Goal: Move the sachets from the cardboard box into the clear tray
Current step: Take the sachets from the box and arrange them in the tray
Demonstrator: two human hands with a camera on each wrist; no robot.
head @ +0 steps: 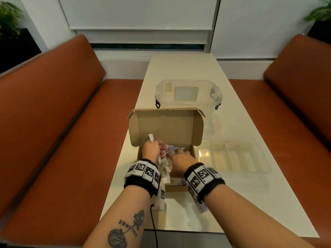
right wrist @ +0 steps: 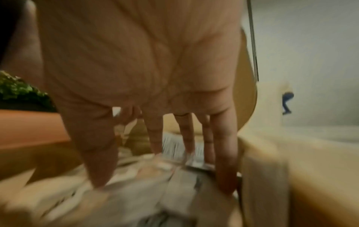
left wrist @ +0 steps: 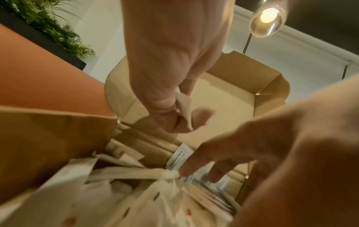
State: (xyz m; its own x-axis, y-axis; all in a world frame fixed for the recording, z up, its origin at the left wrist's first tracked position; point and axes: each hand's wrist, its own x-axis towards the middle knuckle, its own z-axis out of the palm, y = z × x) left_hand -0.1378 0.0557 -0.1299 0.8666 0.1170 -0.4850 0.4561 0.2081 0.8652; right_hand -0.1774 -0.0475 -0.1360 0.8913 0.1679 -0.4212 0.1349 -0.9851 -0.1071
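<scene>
**Both hands in the cardboard box, tray sitting off to the right**

So the cardboard box (head: 166, 129) is open on the pale table (head: 241, 203), lid flap standing up at the far side. Both hands are down inside it.

The left hand (head: 150, 149) has its fingers curled around a white sachet (head: 151, 137) — you can see one end poking up above the knuckles in the head view, and the left wrist view shows the sachet (left wrist: 183, 110) pinched between thumb and fingers. That one's lifted off the pile but still over the box.

The right hand (head: 180, 159) is spread, fingers straight and pointing down, fingertips (right wrist: 226, 186) touching the loose sachets (left wrist: 180, 156) lying in the bottom of the box. Not gripping anything as far as I can see, though the right wrist view is blurry.

The clear tray (head: 232, 156) with its long compartments sits on the table just beside the box on the right. Can't make out anything in it. Behind the box there's a clear storage tub (head: 188, 95) with clip handles. Orange benches (head: 53, 122) run along both sides of the table.
</scene>
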